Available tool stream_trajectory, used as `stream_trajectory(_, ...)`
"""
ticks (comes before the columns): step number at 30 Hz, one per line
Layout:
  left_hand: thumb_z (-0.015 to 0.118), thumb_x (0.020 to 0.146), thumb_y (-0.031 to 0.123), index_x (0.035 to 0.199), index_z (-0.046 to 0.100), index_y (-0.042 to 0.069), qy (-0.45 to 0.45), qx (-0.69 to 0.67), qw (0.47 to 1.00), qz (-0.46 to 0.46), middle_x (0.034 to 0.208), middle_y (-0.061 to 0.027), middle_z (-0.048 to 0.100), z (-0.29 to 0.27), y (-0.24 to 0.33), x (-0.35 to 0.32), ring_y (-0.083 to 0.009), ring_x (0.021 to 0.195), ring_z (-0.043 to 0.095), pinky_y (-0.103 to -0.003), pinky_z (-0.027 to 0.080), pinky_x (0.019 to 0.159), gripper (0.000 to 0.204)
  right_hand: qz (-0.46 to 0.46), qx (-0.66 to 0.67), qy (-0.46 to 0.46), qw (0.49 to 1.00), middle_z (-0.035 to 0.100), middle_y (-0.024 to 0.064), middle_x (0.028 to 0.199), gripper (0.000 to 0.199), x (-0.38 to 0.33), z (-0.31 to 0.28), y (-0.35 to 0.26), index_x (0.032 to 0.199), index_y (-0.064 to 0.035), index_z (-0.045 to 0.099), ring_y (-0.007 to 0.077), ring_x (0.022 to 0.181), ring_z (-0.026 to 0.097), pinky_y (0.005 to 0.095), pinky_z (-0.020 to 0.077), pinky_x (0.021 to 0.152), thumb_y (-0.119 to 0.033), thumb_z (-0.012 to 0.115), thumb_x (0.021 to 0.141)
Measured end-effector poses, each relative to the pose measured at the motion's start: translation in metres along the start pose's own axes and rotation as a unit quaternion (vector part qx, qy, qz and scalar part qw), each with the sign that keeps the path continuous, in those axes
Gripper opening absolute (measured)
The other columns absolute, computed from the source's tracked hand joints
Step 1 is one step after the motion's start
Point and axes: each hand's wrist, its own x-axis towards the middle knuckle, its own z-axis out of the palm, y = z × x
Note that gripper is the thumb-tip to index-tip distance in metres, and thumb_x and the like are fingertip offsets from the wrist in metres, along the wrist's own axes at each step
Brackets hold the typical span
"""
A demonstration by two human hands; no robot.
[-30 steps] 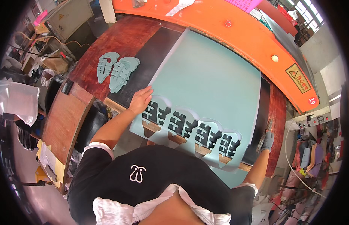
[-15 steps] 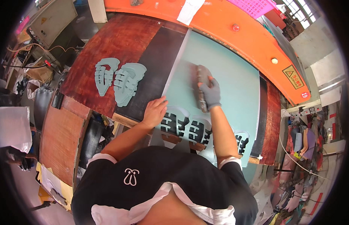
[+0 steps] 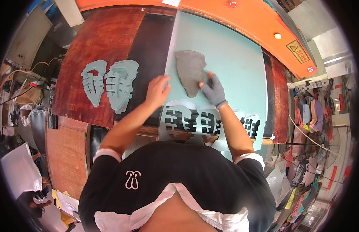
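A dark grey cutting die (image 3: 191,69), shaped like a shoe upper with notched sides, lies flat on the pale green sheet (image 3: 233,58). My right hand (image 3: 214,91), in a grey glove with bare fingertips, is at the die's lower right edge, thumb and forefinger apart. Whether the fingertips still touch the die I cannot tell. My left hand (image 3: 158,91) is bare and hovers at the sheet's left edge, fingers loosely out, holding nothing. Cut-out openings (image 3: 179,120) run along the sheet's near edge. Two stacks of pale green cut pieces (image 3: 119,85) (image 3: 93,83) sit to the left.
The cut stacks lie on a reddish-brown board (image 3: 98,42), beside a black strip (image 3: 150,46). An orange machine beam (image 3: 256,17) with a red button spans the far side. Coloured scraps (image 3: 303,116) hang at the right. A wooden board (image 3: 67,150) stands at near left.
The die, earlier tilted on edge in my right hand, now lies flat, and that hand has loosened from it. My left hand has lifted a little farther away. The view has shifted.
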Motion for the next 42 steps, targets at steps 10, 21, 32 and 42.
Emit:
stream_trajectory(10,0.051,0.093,0.023,0.125,0.049,0.002,-0.067,-0.301,0.922,-0.232,0.121,-0.0097,0.058,0.038,-0.026,0.137,-0.0186,0.119,0.047,-0.032,0.035,0.100,0.039,-0.284,-0.234,0.068,0.927,0.048,0.0213,0.119,0.100,-0.015,0.023,0.003,0.124,-0.0025,0.044,0.0378,0.108,0.049,0.0449,0.0419,0.091,-0.041,0.085,0.041)
stream_trajectory(21,0.044,0.094,0.031,0.123,0.051,0.005,-0.072,-0.406,0.852,-0.323,0.119,-0.0005,0.061,0.022,-0.017,0.142,-0.0132,0.123,0.039,-0.032,0.019,0.108,0.040,-0.274,-0.202,0.076,0.937,0.052,0.0176,0.109,0.093,-0.020,0.022,-0.008,0.119,-0.0047,0.049,0.0387,0.102,0.052,0.0447,0.0456,0.087,-0.037,0.086,0.039)
stream_trajectory(32,0.048,0.094,0.033,0.127,0.046,0.000,-0.013,-0.266,0.939,-0.217,0.127,-0.0130,0.053,0.026,-0.014,0.112,-0.0214,0.120,0.046,-0.033,0.033,0.102,0.047,-0.280,-0.198,0.038,0.939,0.051,0.0208,0.119,0.086,-0.021,0.016,0.005,0.124,-0.0018,0.047,0.0378,0.106,0.052,0.0433,0.0440,0.091,-0.036,0.084,0.054)
stream_trajectory(42,0.064,0.077,0.009,0.092,0.060,0.003,-0.017,0.073,0.997,0.033,0.093,-0.0122,0.061,-0.071,0.038,-0.120,-0.0304,0.086,0.056,-0.039,0.044,0.076,0.016,-0.006,-0.307,0.256,0.917,0.059,0.0192,0.101,0.033,-0.185,-0.103,0.080,0.107,0.0014,0.055,0.0363,0.093,0.056,0.0428,0.0444,0.082,-0.019,0.061,0.082)
